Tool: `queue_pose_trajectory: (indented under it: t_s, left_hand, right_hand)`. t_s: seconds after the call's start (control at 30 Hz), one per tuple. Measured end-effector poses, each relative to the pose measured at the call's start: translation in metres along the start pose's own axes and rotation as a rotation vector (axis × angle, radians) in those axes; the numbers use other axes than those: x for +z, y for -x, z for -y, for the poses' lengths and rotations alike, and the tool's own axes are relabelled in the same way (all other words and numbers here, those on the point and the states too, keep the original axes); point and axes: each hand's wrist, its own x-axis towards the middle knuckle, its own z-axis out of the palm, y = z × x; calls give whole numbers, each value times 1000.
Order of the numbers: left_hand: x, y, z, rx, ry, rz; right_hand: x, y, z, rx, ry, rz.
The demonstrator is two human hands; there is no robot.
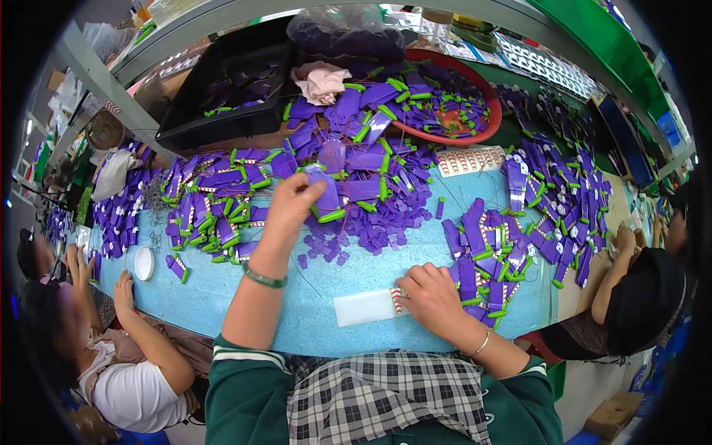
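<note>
At the middle of the blue table, the left hand pinches a purple tag with a green clip, lifted from the big loose heap toward the far edge. The right hand presses fingers-down on a white sticker strip near the front edge. Beside it lies a smaller batch of tags, seemingly finished; most of the heap looks untouched.

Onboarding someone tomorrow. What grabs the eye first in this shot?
The heaps of purple tags with green tips strewn over the light blue table, spilling from a red basin at the back. At centre, the left hand lifts one purple tag; the right hand presses a white strip.
</note>
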Motion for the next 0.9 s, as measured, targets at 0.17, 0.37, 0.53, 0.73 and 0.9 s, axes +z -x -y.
queue_pose_trajectory:
  t_s: [0.17,0.37,0.53,0.73,0.9]
  left_hand:
    - [11,56,-79,452,377,-155]
    - [25,122,-94,316,553,303]
    - [58,148,2,-323,418,350]
    - [64,157,31,-290,208,438]
    - [64,151,6,-244,-33,484]
  right_hand:
    - [3,-1,2,44,-31,2]
    - [9,1,5,54,-49,-62]
    - [18,2,1,-1,-138,-117]
    - [5,-3,-7,47,-467,-94]
    - [-19,-11,0,197,-669,-44]
